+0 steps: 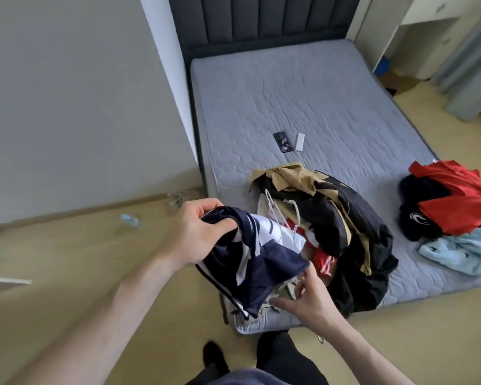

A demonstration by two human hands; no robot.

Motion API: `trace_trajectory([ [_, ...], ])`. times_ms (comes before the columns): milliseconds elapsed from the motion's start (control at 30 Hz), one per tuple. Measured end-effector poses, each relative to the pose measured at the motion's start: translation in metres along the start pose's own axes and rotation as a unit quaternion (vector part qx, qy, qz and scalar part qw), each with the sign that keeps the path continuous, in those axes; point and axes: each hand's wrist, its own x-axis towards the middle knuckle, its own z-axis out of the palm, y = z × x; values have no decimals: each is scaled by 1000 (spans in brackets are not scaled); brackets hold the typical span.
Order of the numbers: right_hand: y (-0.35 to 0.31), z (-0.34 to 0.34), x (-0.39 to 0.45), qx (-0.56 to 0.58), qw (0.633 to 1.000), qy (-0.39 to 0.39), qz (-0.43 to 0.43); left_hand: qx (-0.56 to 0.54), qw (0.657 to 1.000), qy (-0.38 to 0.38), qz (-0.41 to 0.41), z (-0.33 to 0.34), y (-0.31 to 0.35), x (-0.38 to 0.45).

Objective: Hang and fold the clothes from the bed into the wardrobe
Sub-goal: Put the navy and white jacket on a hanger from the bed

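The left hand (190, 234) has its grip tight on a navy and white shirt (250, 262) by the clothes pile (331, 232) on the bed (303, 93), the right hand (308, 298) pinches its hem, and next it needs pulling free and straightening.

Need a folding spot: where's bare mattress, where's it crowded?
Bare: the mattress from the headboard down to the phone and white remote; also a strip between the main pile and the red and blue clothes. Crowded: the near corner, where both hands work.
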Motion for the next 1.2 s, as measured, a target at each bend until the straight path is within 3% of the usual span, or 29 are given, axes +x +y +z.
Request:
trace_trajectory([
  [133, -52, 43, -3, 46, 996, 41, -68, -28, 999, -6, 25, -45, 7, -42],
  [267, -104, 59, 3, 147, 988, 42, -33, -57, 998, 5, 33, -91, 3, -75],
  [367, -135, 61, 4, 129, 986, 47, -90, -101, 993, 48, 22, -126, -10, -93],
  [533, -166, 68, 0, 156, 982, -48, -93, -156, 984, 88, 1, -164, -31, -126],
  [733, -179, 111, -12, 178, 965, -178, -77, -121, 985, 116, 39, -186, -16, -146],
  [900, -207, 123, 5, 114, 962, -191, -156, -104, 983, 139, 59, -207, 0, -158],
  [1133, -215, 130, 10, -7, 930, -281, -236, -90, 972, 205, 76, -246, 6, -167],
  [1200, -215, 135, 5, -32, 933, -267, -238, -107, 967, 215, 83, -254, 5, -169],
])
